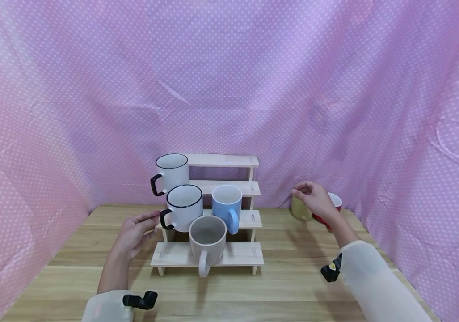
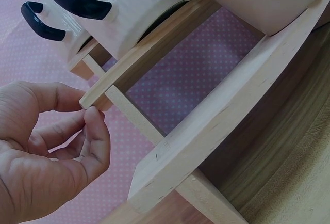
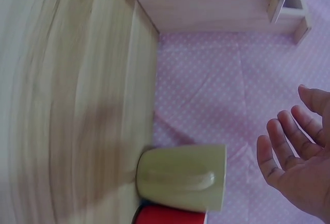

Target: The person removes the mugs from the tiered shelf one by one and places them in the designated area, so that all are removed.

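My left hand point(image 1: 134, 232) is at the left side of a stepped wooden rack point(image 1: 169, 254). In the left wrist view, the thumb and index finger pinch the end of one shelf board point(image 2: 154, 46). Over a yellow-green mug point(image 1: 301, 210) at the right hovers my right hand point(image 1: 313, 197). Its fingers are loosely bent and hold nothing; the right wrist view shows a gap between them and the mug's rim. On the rack stand two white mugs with black handles point(image 1: 173, 172), point(image 1: 186, 210), a light blue mug point(image 1: 226, 203) and a grey-beige mug point(image 1: 207, 241).
A red mug point(image 1: 335, 201) with a white inside stands right beside the yellow-green one, partly hidden by my right arm. Pink dotted cloth point(image 1: 229, 89) hangs behind and at both sides of the wooden table point(image 1: 285, 286).
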`<act>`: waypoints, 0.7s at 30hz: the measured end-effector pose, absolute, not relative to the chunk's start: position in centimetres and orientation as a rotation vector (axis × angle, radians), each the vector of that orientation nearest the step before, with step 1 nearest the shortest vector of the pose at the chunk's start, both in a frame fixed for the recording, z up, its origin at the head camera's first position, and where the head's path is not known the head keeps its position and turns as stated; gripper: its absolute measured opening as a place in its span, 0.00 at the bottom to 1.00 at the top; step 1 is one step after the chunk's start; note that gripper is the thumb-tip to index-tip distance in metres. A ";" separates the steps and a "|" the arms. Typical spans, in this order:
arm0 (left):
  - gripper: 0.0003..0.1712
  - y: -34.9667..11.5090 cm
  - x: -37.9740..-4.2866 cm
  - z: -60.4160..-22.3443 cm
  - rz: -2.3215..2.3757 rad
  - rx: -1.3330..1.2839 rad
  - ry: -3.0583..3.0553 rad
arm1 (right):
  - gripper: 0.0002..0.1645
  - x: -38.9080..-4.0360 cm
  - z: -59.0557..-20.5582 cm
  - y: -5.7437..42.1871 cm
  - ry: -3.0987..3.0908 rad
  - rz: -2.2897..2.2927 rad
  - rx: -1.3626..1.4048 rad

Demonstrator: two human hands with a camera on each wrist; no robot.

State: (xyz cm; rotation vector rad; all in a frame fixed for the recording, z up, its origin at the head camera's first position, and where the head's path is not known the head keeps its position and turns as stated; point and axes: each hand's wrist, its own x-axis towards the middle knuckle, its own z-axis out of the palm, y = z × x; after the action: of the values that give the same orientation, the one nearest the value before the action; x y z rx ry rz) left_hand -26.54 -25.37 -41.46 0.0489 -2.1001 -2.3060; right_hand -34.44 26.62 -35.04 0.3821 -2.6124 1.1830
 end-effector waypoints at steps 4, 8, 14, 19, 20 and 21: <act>0.22 -25.4 -26.6 -41.5 -2.296 0.057 -2.115 | 0.13 -34.4 -34.5 25.4 -2.592 1.177 0.472; 0.23 -25.4 -26.6 -41.5 -2.295 0.062 -2.115 | 0.13 -34.1 -33.8 24.0 -2.582 1.159 0.534; 0.20 -25.2 -26.5 -41.3 -2.308 0.064 -2.098 | 0.15 -33.5 -32.4 21.2 -2.596 1.137 0.560; 0.19 -25.2 -26.4 -41.3 -2.318 0.064 -2.090 | 0.16 -33.1 -31.3 18.8 -2.589 1.188 0.611; 0.19 -25.2 -26.4 -41.3 -2.318 0.066 -2.092 | 0.17 -32.9 -31.0 18.3 -2.589 1.196 0.621; 0.19 -25.3 -26.4 -41.3 -2.319 0.069 -2.093 | 0.18 -32.8 -30.8 17.9 -2.590 1.196 0.633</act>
State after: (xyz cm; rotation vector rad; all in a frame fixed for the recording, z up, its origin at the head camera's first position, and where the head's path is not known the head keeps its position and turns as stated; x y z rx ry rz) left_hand -26.38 -25.26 -41.31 0.0695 -2.0932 -2.3194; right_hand -32.83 17.86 -30.80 0.6326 -2.5903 1.1956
